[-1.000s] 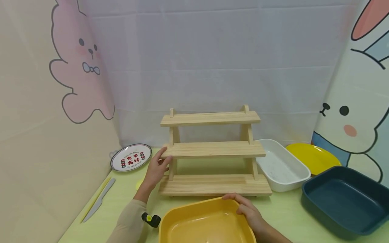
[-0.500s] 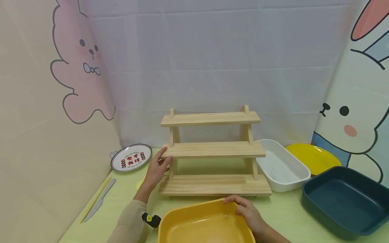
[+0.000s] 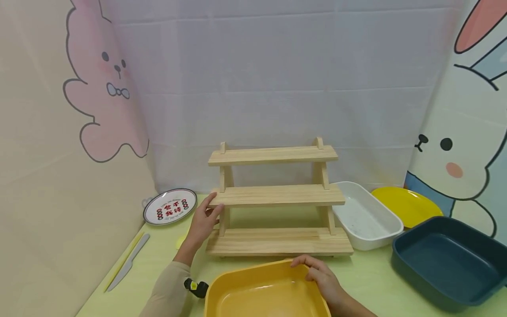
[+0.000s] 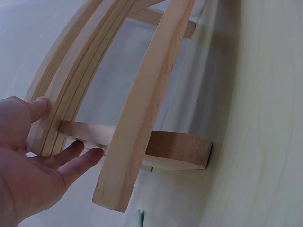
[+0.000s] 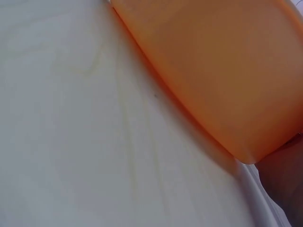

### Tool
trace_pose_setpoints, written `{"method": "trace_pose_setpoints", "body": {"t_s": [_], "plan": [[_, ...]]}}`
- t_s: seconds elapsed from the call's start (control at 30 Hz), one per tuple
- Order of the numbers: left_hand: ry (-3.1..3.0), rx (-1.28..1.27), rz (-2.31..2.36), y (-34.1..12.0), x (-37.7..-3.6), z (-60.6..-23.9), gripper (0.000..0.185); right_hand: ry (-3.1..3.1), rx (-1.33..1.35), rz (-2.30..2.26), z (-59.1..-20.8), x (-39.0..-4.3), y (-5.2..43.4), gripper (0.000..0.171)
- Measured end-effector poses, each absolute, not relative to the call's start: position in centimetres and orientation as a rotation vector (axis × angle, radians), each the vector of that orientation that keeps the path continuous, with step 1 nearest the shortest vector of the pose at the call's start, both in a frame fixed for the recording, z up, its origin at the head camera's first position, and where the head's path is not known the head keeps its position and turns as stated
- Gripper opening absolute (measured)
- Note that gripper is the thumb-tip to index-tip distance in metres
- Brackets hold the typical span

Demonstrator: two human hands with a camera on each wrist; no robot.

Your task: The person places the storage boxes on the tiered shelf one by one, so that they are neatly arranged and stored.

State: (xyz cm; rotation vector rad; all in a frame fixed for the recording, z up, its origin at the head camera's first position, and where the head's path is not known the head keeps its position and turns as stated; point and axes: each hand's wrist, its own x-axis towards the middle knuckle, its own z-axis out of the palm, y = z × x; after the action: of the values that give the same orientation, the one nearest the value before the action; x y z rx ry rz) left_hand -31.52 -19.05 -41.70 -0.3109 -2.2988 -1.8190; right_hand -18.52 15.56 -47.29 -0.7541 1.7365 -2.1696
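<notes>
A three-tier wooden display shelf (image 3: 277,195) stands upright on the table in the head view. My left hand (image 3: 203,225) holds the left end of its middle board, thumb on one side and fingers reaching round to the other. In the left wrist view the same hand (image 4: 28,165) grips the board end (image 4: 49,127) beside the side support. In front of the shelf is a yellow rectangular tray (image 3: 253,267), cut off by the bottom of the head view. My right hand (image 3: 322,279) grips its far right corner, thumb at the inner side. The tray's underside (image 5: 218,71) fills much of the right wrist view.
Right of the shelf are a white baking dish (image 3: 366,241), a yellow plate (image 3: 408,204) and a dark blue tray (image 3: 447,281). At left lie a patterned plate (image 3: 170,207), a grey knife (image 3: 128,263) and a thin yellow stick-like item (image 3: 123,262). Cloth walls enclose the table.
</notes>
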Motion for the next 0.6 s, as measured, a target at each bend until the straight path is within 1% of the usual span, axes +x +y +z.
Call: {"method": "trace_pose_setpoints", "body": {"t_s": [0.37,0.6], "plan": [[-2.295,-0.301,-1.83,-19.1,-31.4,-41.7,0.06,1.787,-0.697,-2.201,-46.4,-18.2,15.4,0.038],[-2.28,-0.322,-1.843,-19.1,-31.5,-41.8,0.061,1.832,-0.681,-2.252,-44.7,-18.1,16.0,0.036]]}}
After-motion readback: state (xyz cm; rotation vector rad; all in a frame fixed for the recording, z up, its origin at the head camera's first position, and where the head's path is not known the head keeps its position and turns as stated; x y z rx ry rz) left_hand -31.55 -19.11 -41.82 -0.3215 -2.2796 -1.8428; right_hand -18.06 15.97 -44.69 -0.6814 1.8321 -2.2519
